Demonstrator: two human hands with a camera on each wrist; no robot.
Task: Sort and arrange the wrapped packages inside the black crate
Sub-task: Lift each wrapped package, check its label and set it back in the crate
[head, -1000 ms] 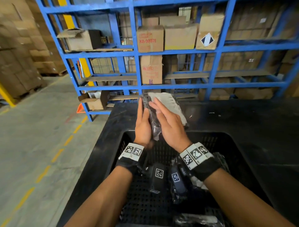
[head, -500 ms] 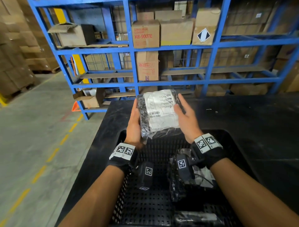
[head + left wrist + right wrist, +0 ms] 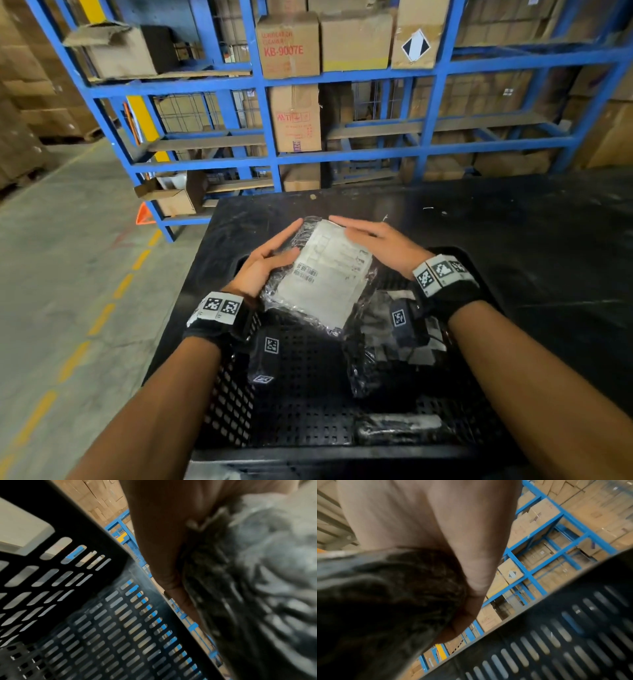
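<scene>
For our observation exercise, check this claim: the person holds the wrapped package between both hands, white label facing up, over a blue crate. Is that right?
One detail is wrong: the crate is black, not blue, as the head view shows; the shelving behind is blue. The rest stands: the left hand and right hand hold the wrapped package between them, white label up.

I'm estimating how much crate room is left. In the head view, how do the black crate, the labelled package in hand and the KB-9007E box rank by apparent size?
1. black crate
2. labelled package
3. KB-9007E box, though it stands farther away, so true size is unsure.
</scene>
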